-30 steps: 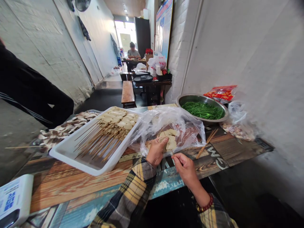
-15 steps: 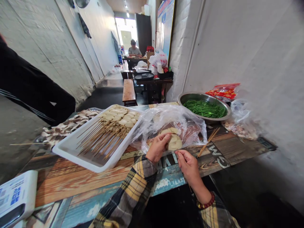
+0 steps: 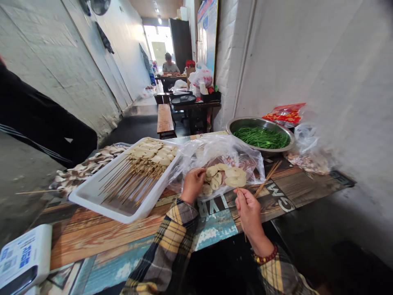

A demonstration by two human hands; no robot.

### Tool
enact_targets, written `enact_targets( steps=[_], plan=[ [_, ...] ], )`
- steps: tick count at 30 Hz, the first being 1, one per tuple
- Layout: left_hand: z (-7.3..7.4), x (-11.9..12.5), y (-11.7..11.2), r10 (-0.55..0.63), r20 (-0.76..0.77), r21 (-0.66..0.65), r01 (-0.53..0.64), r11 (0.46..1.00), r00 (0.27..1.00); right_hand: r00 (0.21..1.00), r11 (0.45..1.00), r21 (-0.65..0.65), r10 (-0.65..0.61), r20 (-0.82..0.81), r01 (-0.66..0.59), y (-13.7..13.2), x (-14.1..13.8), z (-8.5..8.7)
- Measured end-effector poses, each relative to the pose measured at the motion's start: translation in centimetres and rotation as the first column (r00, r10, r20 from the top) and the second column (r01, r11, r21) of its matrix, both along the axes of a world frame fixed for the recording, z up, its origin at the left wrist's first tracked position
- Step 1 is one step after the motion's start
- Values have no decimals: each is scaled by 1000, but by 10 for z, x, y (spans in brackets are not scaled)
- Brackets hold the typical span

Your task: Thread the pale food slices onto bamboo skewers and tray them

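Note:
My right hand (image 3: 250,209) pinches a thin wooden skewer (image 3: 245,236) just below the pale, flat, round slices (image 3: 236,177) threaded on its upper end. My left hand (image 3: 193,184) is at the near left edge of a pile of loose pale slices (image 3: 215,178), its fingers bent together. Whether a slice is between those fingers is hidden. The loose slices lie in a spread-out clear plastic bag (image 3: 196,149). Left of it, a white tray (image 3: 87,194) bears rows of finished skewers (image 3: 132,176) with similar slices, their sticks toward me.
A steel bowl (image 3: 291,143) of green stalks stands at the back right, beside bagged food (image 3: 310,157). Bare skewers (image 3: 268,178) lie right of the clear bag. Brown-and-white sliced pieces (image 3: 82,168) are behind the tray. Someone in dark trousers (image 3: 46,114) stands at left; another person sits far back.
My left hand has moved off the skewered slices, left and down to the loose pile. My right hand has shifted slightly right, keeping the skewer, and the slices on it now stand clear.

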State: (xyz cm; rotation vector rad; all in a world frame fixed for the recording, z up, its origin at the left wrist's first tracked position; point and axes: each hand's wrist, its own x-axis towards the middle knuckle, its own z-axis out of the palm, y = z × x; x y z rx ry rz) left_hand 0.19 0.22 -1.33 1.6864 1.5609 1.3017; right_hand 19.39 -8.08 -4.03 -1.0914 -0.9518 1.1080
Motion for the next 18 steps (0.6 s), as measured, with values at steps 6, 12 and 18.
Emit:
enact_targets(
  steps=[6, 12, 18],
  plan=[
    [7, 16, -7, -20, -593, 94, 94, 991, 805, 998, 1000, 7, 19, 53, -20, 1, 0, -1],
    [11, 28, -4, 62, -745, 89, 7, 996, 665, 996, 999, 5, 43, 77, -44, 1, 0, -1],
    [10, 31, 3, 77, -769, 115, 20, 993, 635, 996, 998, 2, 61, 63, -61, 1, -1, 0]
  ],
)
